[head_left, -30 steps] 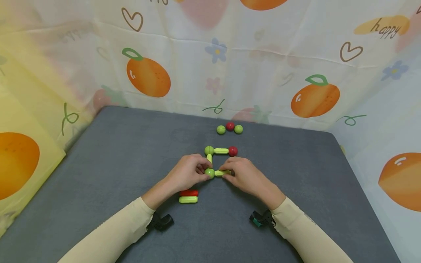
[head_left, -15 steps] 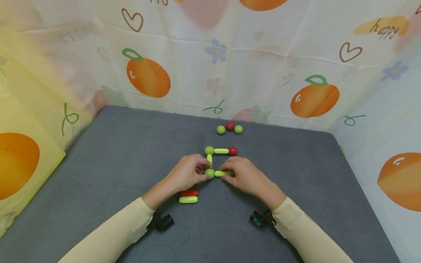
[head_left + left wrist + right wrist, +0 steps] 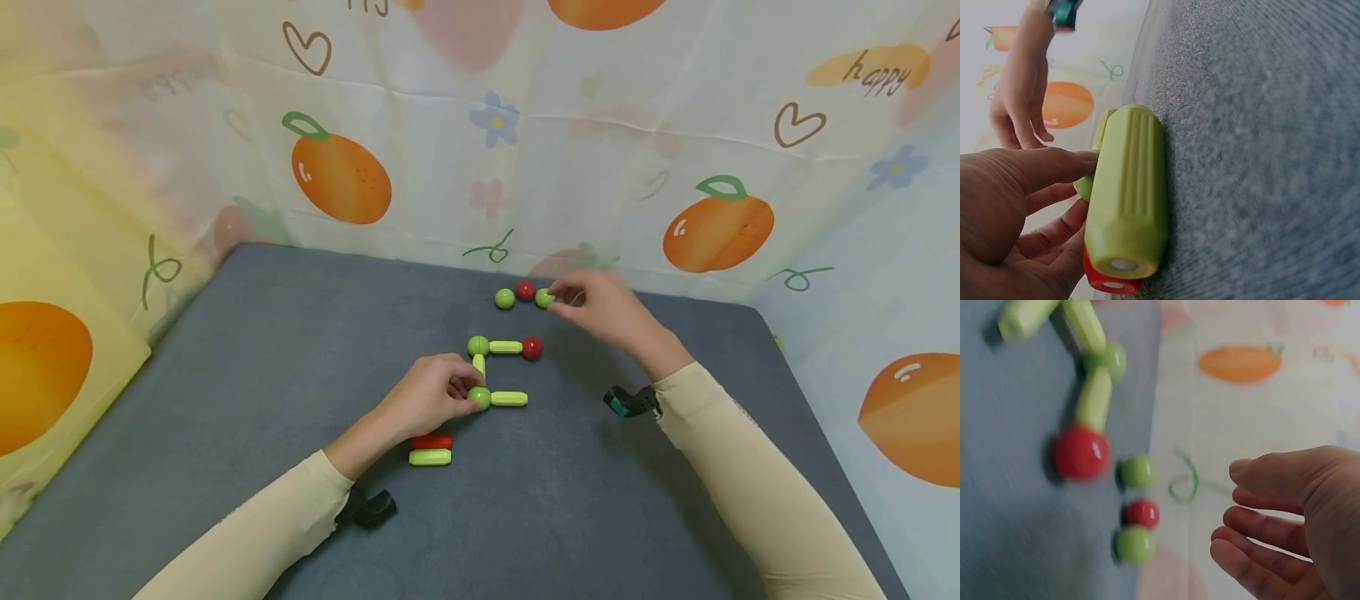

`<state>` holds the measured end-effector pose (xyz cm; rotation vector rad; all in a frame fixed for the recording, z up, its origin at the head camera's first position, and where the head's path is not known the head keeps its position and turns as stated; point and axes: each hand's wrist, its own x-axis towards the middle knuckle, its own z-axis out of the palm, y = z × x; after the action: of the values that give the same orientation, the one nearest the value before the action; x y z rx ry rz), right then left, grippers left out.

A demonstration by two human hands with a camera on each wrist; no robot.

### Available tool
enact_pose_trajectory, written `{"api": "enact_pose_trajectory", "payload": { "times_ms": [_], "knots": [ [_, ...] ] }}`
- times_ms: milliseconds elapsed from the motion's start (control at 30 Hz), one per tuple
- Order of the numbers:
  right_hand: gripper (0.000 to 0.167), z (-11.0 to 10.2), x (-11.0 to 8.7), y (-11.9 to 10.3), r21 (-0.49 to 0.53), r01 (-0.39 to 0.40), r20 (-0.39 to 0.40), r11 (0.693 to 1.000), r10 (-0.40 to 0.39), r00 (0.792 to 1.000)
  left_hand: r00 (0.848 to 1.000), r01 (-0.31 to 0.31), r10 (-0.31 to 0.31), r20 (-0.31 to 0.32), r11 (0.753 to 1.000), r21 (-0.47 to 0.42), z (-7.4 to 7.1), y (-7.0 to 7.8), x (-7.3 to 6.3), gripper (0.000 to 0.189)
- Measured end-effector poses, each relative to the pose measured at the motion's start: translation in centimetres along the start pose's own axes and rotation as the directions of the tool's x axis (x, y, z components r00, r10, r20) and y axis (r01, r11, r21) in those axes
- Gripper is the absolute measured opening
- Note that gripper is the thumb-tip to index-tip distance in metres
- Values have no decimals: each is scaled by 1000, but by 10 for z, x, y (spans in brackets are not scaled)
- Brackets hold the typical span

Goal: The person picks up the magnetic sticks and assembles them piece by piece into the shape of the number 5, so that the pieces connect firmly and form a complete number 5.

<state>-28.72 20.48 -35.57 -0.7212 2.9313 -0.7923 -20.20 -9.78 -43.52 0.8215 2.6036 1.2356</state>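
Note:
A flat figure of green rods and balls lies mid-table: a green ball (image 3: 477, 345), a rod (image 3: 506, 347) and a red ball (image 3: 532, 347) form the top, and a short rod (image 3: 478, 364) runs down to a corner green ball (image 3: 478, 397) with a rod (image 3: 509, 398) pointing right. My left hand (image 3: 465, 392) pinches that corner ball. My right hand (image 3: 558, 296) reaches to the right-hand green ball (image 3: 544, 297) of a loose row. In the right wrist view its fingers (image 3: 1247, 519) are loosely curled, hold nothing and stand apart from the balls.
The loose row also has a red ball (image 3: 525, 291) and another green ball (image 3: 505, 298). A red rod (image 3: 431, 441) and a green rod (image 3: 430, 457) lie by my left wrist. The grey table (image 3: 262, 375) is walled by fruit-print cloth (image 3: 337, 175).
My right hand let go of the lower green rod and moved up and right to the three loose balls. The left hand stayed on the corner ball.

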Motion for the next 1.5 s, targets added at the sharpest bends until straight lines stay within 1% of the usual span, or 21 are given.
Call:
{"api": "enact_pose_trajectory", "payload": {
  "times_ms": [100,200,433,533,767,933,1033,1200,1367,1500],
  "knots": [
    [31,-7,16,17,4,-48,24,999,48,999,1000,0,0,1,1000,-1,1,-1,0,24],
    [34,-5,28,30,-1,-70,39,998,70,997,1000,-3,3,-3,1000,0,2,-2,0,24],
    [44,19,49,48,-57,-59,78,997,64,995,1000,-6,6,-10,1000,1,4,-2,-1,25],
    [44,26,54,53,-51,-77,76,996,80,994,1000,-8,8,-10,1000,1,4,-2,-1,25],
    [31,35,53,58,-47,-109,68,993,112,991,1000,-7,7,-7,1000,0,5,-2,-1,26],
    [24,39,52,62,3,-104,39,995,104,994,1000,-12,12,-10,1000,0,5,-3,-1,25],
    [23,41,51,62,19,-94,24,995,93,995,1000,-11,11,-11,1000,1,4,-2,-1,25],
    [24,40,49,64,33,-85,30,996,84,996,1000,-5,5,-6,1000,6,2,-2,-1,25],
    [25,33,40,61,75,-79,13,994,78,997,1000,-5,5,0,1000,2,2,-2,-1,24],
    [28,25,24,56,93,-54,-18,994,56,998,1000,-14,14,-9,1000,2,1,-3,0,24]
  ]
}}
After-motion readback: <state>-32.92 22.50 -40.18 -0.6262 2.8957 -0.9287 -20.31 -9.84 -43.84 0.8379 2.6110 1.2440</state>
